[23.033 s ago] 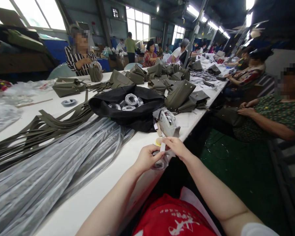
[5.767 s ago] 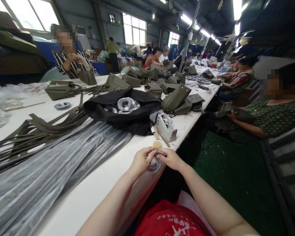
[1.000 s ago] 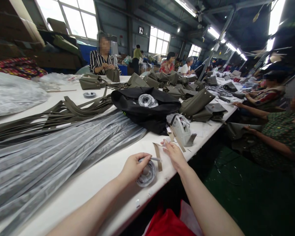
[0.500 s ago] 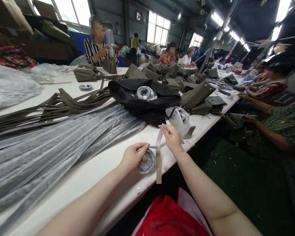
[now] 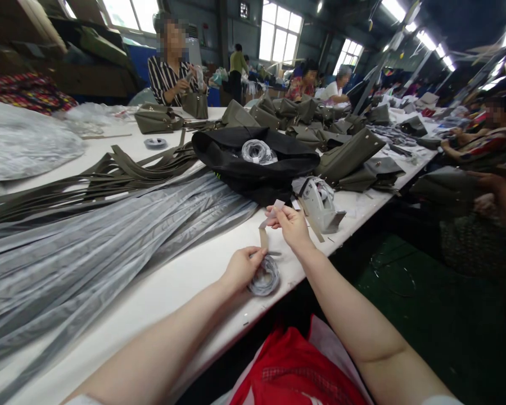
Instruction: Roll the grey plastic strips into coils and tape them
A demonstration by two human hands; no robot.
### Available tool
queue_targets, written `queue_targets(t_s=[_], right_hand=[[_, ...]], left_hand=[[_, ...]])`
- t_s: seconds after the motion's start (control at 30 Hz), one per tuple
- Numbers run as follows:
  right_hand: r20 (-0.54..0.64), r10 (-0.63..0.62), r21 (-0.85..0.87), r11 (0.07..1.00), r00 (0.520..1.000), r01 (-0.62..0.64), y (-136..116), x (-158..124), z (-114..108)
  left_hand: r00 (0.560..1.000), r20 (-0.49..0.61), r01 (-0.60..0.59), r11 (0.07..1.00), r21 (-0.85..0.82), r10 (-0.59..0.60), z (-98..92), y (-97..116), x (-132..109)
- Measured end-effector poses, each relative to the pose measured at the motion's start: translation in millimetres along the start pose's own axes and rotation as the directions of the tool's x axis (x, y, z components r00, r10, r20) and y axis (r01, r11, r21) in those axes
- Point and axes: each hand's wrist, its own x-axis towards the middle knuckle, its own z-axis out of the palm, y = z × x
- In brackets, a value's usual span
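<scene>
My left hand (image 5: 243, 266) is closed in a pinch on a coiled strap (image 5: 265, 284), grey and wrapped in clear plastic, near the table's front edge. A short end of the strap sticks out to the right past my fingertips. My right hand (image 5: 294, 226) pinches a strip of tape (image 5: 274, 210), whitish at the top and tan lower down. The strip runs down from my right fingers to my left fingertips at the coil. Just beyond my right hand stands a light grey tape dispenser (image 5: 320, 205), with a tan strip lying beside it.
A black cloth bag (image 5: 253, 174) holding another wrapped coil (image 5: 257, 152) lies behind my hands. Long plastic-wrapped straps (image 5: 109, 242) and bare olive straps (image 5: 143, 169) cover the left. Olive bags (image 5: 349, 154) are piled behind; co-workers sit across and at the right.
The strip's tan part, which hung below the coil, is now raised between my hands. My right hand has turned its end of the strip. The whole view has shifted slightly.
</scene>
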Motion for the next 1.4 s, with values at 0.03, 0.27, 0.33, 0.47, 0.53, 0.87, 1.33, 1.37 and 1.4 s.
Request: queue_targets(t_s=[0.03,0.27,0.33,0.47,0.53,0.87,1.33,1.37,1.4], right_hand=[[0.012,-0.004,0.028,1.000,1.000,0.004,-3,-1,1],[-0.189,-0.223,0.116,0.962,0.956,0.248,-55,-1,-9],[-0.332,-0.288,0.050,0.945,0.898,0.322,-69,-11,-15],[-0.385,-0.331,-0.041,0.939,0.862,0.343,-80,-54,-23],[-0.324,-0.329,-0.052,0.943,0.887,0.330,-78,-79,-22],[-0.161,-0.411,-0.312,0.884,0.897,0.349,-47,-119,-12],[0.128,-0.541,-0.469,0.706,0.831,0.531,-32,-123,2],[0.103,-0.548,-0.500,0.693,0.830,0.519,-34,-121,-2],[0.063,-0.547,-0.530,0.690,0.834,0.493,-36,-119,-6]], left_hand=[[0.999,0.006,0.037,0.999,0.019,-0.037,0.8,-4,6],[0.996,0.022,0.083,0.994,0.066,-0.085,-1.2,-12,23],[0.997,0.001,0.079,0.996,0.035,-0.079,-1.5,-12,20],[0.996,-0.071,0.044,0.996,-0.079,-0.050,-5.8,-8,15],[0.994,-0.104,0.026,0.992,-0.127,-0.039,-8.8,-4,14],[0.971,-0.219,-0.155,0.953,-0.262,0.098,-8.5,6,5],[0.903,-0.187,-0.389,0.921,0.022,0.386,-14.2,14,-7],[0.892,-0.137,-0.425,0.902,0.077,0.431,-14.5,16,-10],[0.876,-0.075,-0.465,0.875,0.132,0.477,-14.4,17,-13]])
